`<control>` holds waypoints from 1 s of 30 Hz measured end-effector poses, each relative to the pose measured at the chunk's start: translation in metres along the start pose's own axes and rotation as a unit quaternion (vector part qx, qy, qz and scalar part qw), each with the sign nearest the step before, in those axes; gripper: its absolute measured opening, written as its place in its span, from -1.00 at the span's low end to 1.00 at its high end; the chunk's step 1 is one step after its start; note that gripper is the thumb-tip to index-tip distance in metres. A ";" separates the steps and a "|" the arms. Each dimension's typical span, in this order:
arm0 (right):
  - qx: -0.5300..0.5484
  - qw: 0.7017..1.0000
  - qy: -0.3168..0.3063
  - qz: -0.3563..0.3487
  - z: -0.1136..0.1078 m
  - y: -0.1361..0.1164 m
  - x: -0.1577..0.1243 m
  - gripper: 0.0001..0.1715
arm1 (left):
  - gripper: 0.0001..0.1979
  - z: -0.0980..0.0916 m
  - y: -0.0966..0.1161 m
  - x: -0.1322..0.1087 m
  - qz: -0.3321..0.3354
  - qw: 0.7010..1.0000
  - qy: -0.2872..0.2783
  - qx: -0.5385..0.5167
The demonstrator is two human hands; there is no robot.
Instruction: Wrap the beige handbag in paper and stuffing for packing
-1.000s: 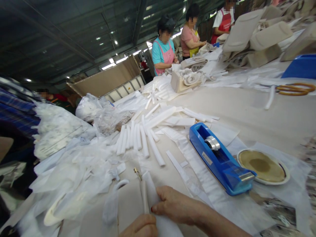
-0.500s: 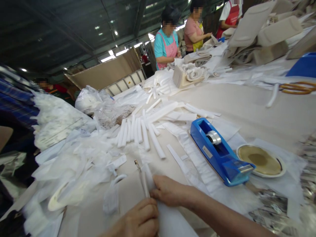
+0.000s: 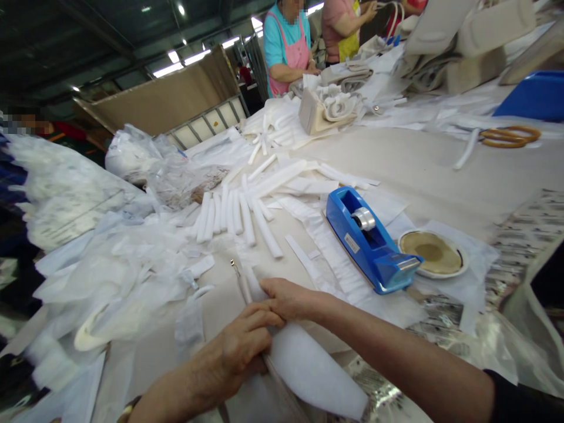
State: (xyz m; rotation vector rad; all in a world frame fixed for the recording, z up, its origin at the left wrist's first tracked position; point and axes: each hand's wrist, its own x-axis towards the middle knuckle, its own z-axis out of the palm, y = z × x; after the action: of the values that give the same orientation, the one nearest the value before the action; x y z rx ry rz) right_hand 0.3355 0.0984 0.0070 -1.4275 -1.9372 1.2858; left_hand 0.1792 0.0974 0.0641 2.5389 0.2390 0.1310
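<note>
My two hands meet over a beige bag piece (image 3: 220,305) at the lower middle. A narrow beige strap (image 3: 241,285) with a small metal clasp (image 3: 233,264) stands up from it. My left hand (image 3: 242,338) is closed over the strap's lower part, its fingertips touching my right hand. My right hand (image 3: 288,298) is closed, thumb and fingers pinching the upper edge of a white padding sheet (image 3: 315,370). That sheet hangs below my right wrist with its free end towards me. What lies under the fingers is hidden.
A blue tape dispenser (image 3: 372,247) and a round tin (image 3: 434,252) stand to the right. Several white foam rolls (image 3: 240,214) lie ahead. Plastic wrapping (image 3: 132,282) is heaped left. Orange-handled scissors (image 3: 509,137) lie far right. A co-worker in a pink apron (image 3: 295,47) works beyond.
The view has tilted down and shifted right. My left hand has moved up the piece to touch my right hand. More of the white padding sheet shows now.
</note>
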 end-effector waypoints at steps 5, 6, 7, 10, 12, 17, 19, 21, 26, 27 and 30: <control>-0.010 0.999 0.035 -0.033 0.009 0.005 -0.003 -0.91 | -0.87 -0.001 -0.004 -0.004 -0.013 0.998 0.032 -0.050; -0.013 0.998 0.038 -0.039 0.010 0.006 -0.004 -0.90 | -0.88 0.000 -0.005 -0.005 -0.009 0.997 0.037 -0.063; -0.014 0.998 0.039 -0.044 0.012 0.007 -0.006 -0.88 | -0.88 0.001 -0.005 -0.006 -0.005 0.996 0.043 -0.075; -0.014 0.998 0.038 -0.048 0.014 0.006 -0.009 -0.80 | -0.88 0.006 -0.005 -0.009 -0.023 0.996 0.068 -0.060; -0.010 0.998 0.040 -0.043 0.015 0.003 -0.011 -0.79 | -0.87 0.011 -0.005 -0.012 -0.049 0.994 0.092 -0.027; 0.002 0.999 0.037 -0.018 0.012 -0.008 -0.013 -0.81 | -0.81 0.023 -0.009 -0.017 -0.084 0.986 0.133 -0.057; 0.014 0.999 0.023 -0.017 0.010 -0.009 -0.011 -0.85 | -0.83 0.026 -0.013 -0.017 -0.081 0.986 0.137 -0.056; 0.030 0.999 0.002 -0.023 0.008 -0.008 -0.009 -0.88 | -0.84 0.028 -0.016 -0.017 -0.065 0.986 0.145 -0.055; 0.067 0.997 -0.033 -0.034 0.013 -0.003 0.000 -0.91 | -0.85 0.028 -0.019 -0.017 -0.033 0.983 0.177 -0.037; 0.069 0.997 -0.035 -0.031 0.014 -0.002 0.002 -0.91 | -0.86 0.027 -0.019 -0.016 -0.024 0.985 0.168 -0.017; 0.076 0.995 -0.046 -0.048 0.019 0.001 0.006 -0.90 | -0.89 0.025 -0.024 -0.015 0.021 0.988 0.142 0.063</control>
State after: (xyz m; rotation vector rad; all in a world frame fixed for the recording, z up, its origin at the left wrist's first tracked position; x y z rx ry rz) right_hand 0.3196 0.0956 -0.0038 -1.2079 -1.8956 1.4428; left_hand 0.1644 0.1001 0.0296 2.6469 0.3141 0.5098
